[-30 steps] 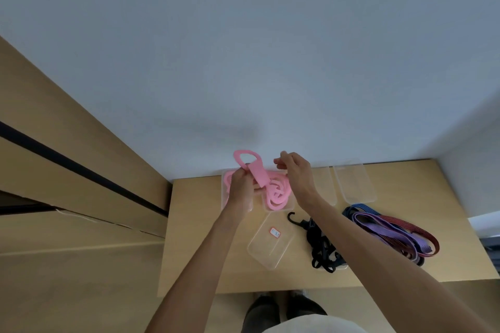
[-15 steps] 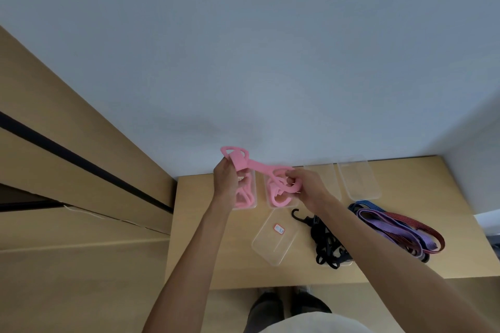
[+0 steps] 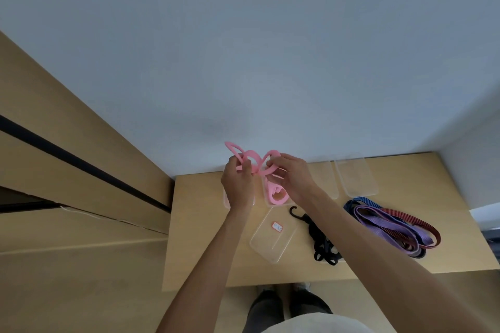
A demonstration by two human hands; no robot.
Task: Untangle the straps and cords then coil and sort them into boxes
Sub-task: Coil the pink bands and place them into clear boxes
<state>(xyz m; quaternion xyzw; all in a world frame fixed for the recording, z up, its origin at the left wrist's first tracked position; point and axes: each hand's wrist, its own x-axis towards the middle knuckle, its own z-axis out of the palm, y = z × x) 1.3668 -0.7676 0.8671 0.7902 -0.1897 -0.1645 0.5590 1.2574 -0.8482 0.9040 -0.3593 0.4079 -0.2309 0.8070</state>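
Presently: pink strap (image 3: pixel 253 161), looped, gripped between left hand (image 3: pixel 239 184) and right hand (image 3: pixel 293 178), fingers curled round it; tail hanging below right hand into clear box (image 3: pixel 270 204); black cords (image 3: pixel 322 244) nearer, beside right forearm.

Single head-worn wide-angle view, steeply down and forward over wooden table (image 3: pixel 205 238), arm's reach.
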